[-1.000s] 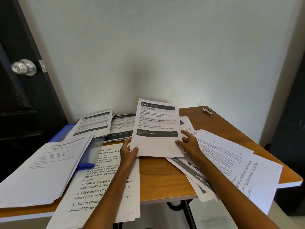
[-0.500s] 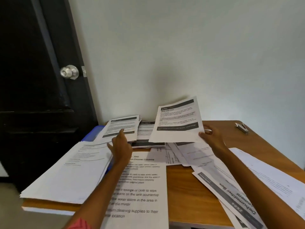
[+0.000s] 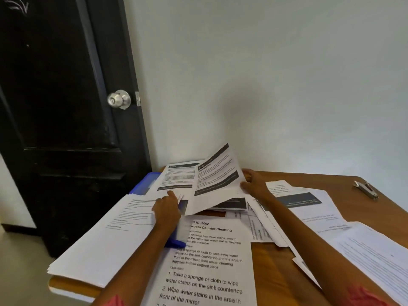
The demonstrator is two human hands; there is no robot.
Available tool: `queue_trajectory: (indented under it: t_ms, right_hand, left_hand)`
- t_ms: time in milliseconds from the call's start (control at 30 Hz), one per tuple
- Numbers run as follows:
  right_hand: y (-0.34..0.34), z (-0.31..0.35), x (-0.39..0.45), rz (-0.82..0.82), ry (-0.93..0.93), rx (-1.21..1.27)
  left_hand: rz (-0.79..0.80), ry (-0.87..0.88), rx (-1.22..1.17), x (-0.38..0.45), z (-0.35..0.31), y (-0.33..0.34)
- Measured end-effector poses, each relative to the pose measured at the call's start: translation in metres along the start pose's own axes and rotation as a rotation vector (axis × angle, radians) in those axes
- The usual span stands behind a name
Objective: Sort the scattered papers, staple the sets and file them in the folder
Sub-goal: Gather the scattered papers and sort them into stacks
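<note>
From the head view, the right hand (image 3: 254, 184) pinches the right edge of a banded sheet (image 3: 217, 182), tilted up at the far middle of the table (image 3: 309, 180), while the left hand (image 3: 166, 206) fingers the near edge of another sheet (image 3: 176, 177) on the far-left pile. Held by one edge, the lifted sheet could sag, crease or slip into the wrong set. The blue folder (image 3: 145, 184) lies far left, largely buried under papers, so I cannot tell what is inside; the stapler (image 3: 365, 189) sits far right, well apart.

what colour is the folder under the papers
Blue: the folder peeks out at the table's back left, clearest in the head view.
</note>
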State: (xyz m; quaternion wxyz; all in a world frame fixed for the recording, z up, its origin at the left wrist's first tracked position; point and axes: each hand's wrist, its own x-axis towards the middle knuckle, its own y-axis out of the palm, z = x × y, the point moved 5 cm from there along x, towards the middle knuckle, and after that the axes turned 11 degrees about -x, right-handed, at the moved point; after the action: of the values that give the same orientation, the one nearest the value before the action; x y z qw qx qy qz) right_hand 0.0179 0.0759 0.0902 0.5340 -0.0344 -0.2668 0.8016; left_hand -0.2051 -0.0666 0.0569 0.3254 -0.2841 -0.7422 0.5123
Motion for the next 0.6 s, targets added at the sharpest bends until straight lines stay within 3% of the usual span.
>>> queue_trajectory:
  t_ms: [233, 400, 600]
  right_hand:
    - [0.048, 0.013, 0.040, -0.058, -0.027, -0.107]
    - [0.100, 0.015, 0.062, -0.134, 0.073, -0.122]
    - [0.127, 0.010, 0.072, -0.048, 0.049, -0.220]
  left_hand:
    - [-0.087, 0.076, -0.055, 0.004, 0.000, -0.007]
    - [-0.084, 0.065, -0.079, 0.011, -0.004, -0.007]
    - [-0.070, 0.080, -0.091, 0.016, 0.004, -0.005]
